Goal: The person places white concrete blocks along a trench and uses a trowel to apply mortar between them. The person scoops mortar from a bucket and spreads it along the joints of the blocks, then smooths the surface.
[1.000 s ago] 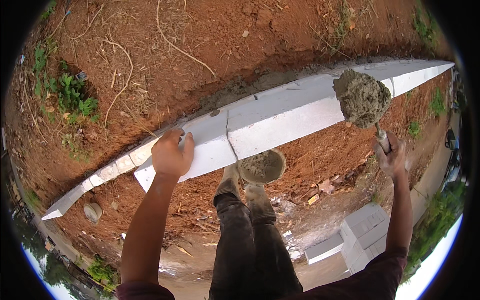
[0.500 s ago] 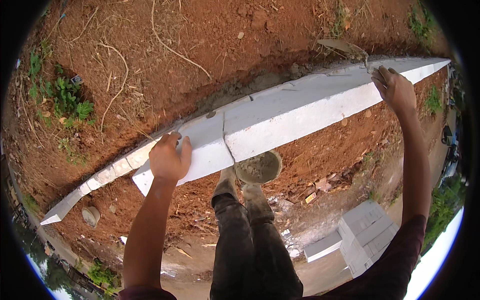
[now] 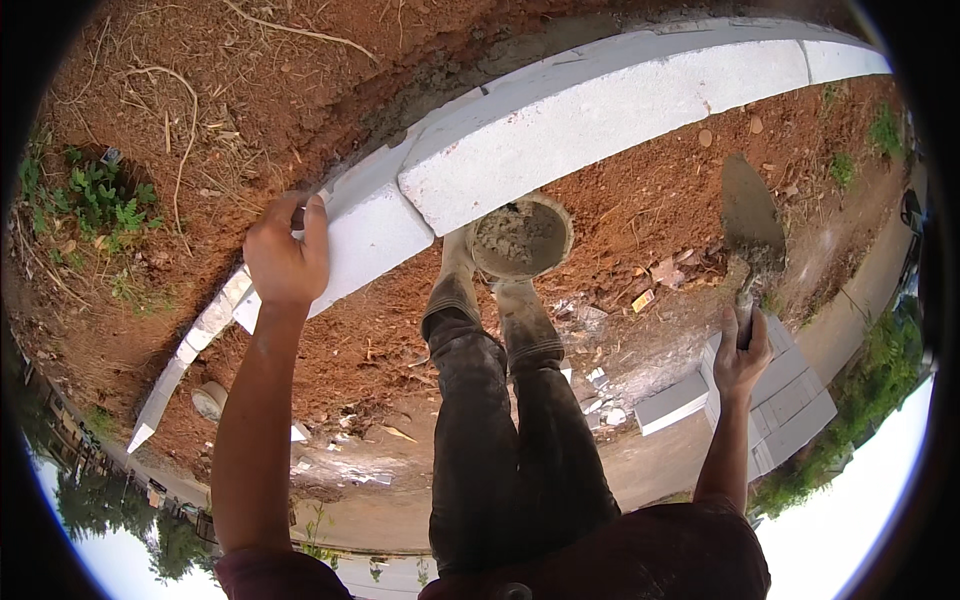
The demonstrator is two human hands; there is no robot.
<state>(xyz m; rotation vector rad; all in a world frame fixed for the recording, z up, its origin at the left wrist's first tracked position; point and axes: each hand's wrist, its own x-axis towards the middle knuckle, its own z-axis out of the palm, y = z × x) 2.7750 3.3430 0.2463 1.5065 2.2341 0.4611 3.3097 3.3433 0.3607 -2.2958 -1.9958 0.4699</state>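
A row of white blocks curves across the view, with a joint between two blocks near the middle. My left hand is closed over the top of the left-hand white block, its thumb lying along the block's top and its fingertips partly hidden. Well to the right, my right hand grips the handle of a mortar-smeared trowel. The trowel's blade points away from me, apart from the wall. A bucket with grey mortar in it stands between my boots and the wall.
Red soil lies beyond the wall, with a green plant at the left. A stack of grey-white blocks stands at the lower right. Lower courses run off to the left, near a small round container.
My right hand has drawn the trowel back from the wall toward me, turning its blade outward. My left hand remains on the block. The view has shifted, showing more of the wall's near face.
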